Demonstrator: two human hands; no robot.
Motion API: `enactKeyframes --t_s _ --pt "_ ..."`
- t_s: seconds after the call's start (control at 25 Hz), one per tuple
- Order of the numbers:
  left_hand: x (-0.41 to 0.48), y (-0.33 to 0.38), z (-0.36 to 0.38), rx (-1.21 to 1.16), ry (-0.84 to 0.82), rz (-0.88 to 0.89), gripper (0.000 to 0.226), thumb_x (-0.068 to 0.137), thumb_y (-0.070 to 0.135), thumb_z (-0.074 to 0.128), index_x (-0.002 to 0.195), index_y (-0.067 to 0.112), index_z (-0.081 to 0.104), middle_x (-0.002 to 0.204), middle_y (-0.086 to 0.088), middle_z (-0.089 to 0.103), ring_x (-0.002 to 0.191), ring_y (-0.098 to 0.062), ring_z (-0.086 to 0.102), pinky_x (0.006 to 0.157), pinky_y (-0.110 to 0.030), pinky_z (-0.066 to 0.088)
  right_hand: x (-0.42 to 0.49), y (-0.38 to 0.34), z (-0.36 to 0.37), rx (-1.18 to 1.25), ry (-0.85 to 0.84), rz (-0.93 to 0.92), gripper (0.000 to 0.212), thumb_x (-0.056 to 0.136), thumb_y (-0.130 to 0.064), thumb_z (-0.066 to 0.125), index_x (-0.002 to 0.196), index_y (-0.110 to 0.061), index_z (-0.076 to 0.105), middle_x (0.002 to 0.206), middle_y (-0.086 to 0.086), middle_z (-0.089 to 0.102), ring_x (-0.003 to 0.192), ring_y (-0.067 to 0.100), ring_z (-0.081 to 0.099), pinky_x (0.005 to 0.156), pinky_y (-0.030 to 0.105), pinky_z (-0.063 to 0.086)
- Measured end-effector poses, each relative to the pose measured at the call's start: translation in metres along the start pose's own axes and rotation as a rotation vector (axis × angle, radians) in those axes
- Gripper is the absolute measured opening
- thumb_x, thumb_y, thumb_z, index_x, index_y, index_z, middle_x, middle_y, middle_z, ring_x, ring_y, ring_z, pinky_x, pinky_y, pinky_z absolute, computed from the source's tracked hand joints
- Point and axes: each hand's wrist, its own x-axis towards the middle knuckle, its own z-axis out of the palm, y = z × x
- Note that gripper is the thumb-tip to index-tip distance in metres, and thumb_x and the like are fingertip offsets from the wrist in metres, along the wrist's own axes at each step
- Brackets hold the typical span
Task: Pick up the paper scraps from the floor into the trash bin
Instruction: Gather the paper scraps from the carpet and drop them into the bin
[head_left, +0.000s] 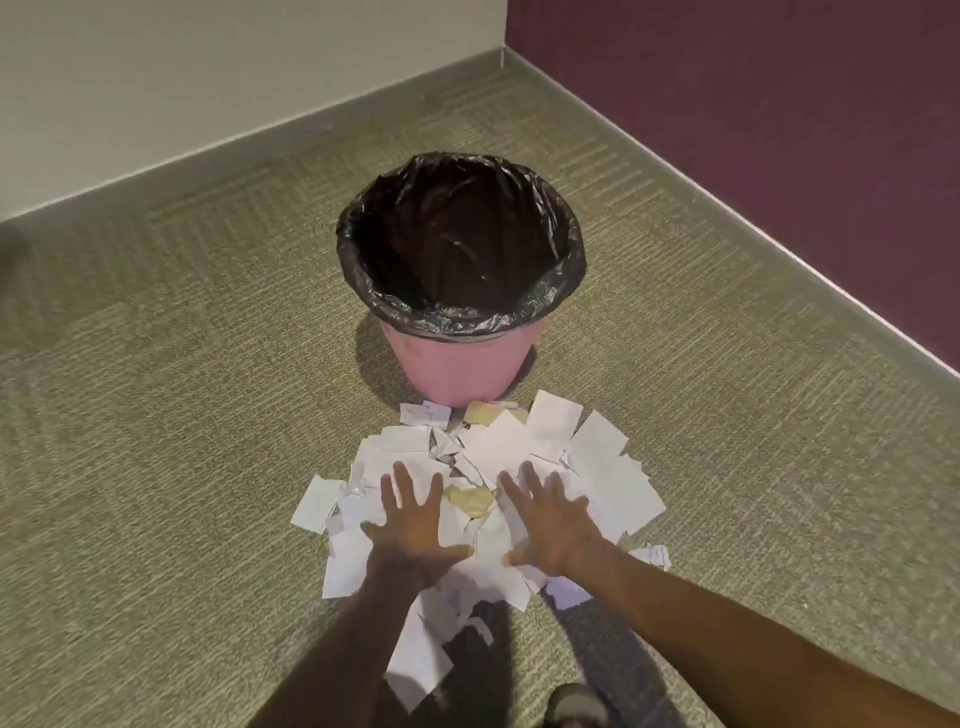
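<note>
A heap of white paper scraps, with a few yellowish pieces among them, lies on the carpet just in front of a pink trash bin. The bin is lined with a black plastic bag and looks empty inside. My left hand is spread flat, palm down, over the near left part of the heap. My right hand is spread the same way over the near right part. Neither hand holds anything. Whether the palms touch the paper I cannot tell.
Grey-green carpet covers the floor around the bin. A pale wall runs behind on the left and a dark purple wall on the right, meeting in a corner. A shoe shows at the bottom edge.
</note>
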Motion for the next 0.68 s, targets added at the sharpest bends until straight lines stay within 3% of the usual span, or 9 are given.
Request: enactKeyframes --t_s 0.16,0.24,0.48,0.56,0.68 --pt "0.004 0.006 0.005 0.014 0.006 -0.008 0.102 0.081 0.061 0.061 0.151 0.034 -0.008 0.154 -0.021 -0.03 0.145 -0.042 -0.015 0.103 -0.065 0.031 0.017 0.003 0.006 -0.086 0.091 -0.083 0.115 0.064 -0.078 0.063 0.144 -0.026 0.0 0.144 0.01 0.011 0.125 0.04 0.037 0.089 0.053 0.042" --pt "0.006 0.006 0.009 0.049 0.006 0.004 0.095 0.086 0.055 0.06 0.152 0.033 -0.004 0.155 -0.022 -0.026 0.147 -0.041 -0.006 0.103 -0.059 0.037 0.023 0.001 0.011 -0.137 0.098 -0.105 0.115 0.061 -0.072 0.072 0.142 -0.023 0.007 0.134 0.012 0.023 0.115 0.038 0.046 0.083 0.053 0.046" --pt "0.004 0.007 0.018 0.091 0.035 0.055 0.071 0.093 0.041 0.055 0.149 0.024 0.014 0.156 -0.016 0.007 0.137 -0.031 0.026 0.097 -0.043 0.045 0.009 -0.007 0.008 -0.139 0.043 -0.085 0.081 0.074 -0.037 0.079 0.134 -0.016 0.029 0.127 0.015 0.042 0.105 0.033 0.053 0.076 0.044 0.05" --pt "0.0 0.009 0.02 0.076 0.063 0.071 0.066 0.093 0.039 0.056 0.145 0.024 0.02 0.15 -0.011 0.019 0.132 -0.028 0.032 0.095 -0.041 0.046 0.004 -0.01 0.006 -0.099 0.043 -0.1 0.074 0.077 -0.036 0.078 0.132 -0.013 0.033 0.125 0.015 0.044 0.106 0.034 0.052 0.073 0.041 0.047" --pt "-0.002 0.01 0.026 0.086 0.085 0.086 0.067 0.093 0.041 0.056 0.146 0.022 0.02 0.15 -0.009 0.021 0.134 -0.026 0.031 0.096 -0.04 0.044 0.001 -0.016 0.002 0.004 0.046 -0.112 0.077 0.079 -0.042 0.075 0.136 -0.013 0.033 0.129 0.015 0.044 0.112 0.035 0.05 0.076 0.039 0.042"
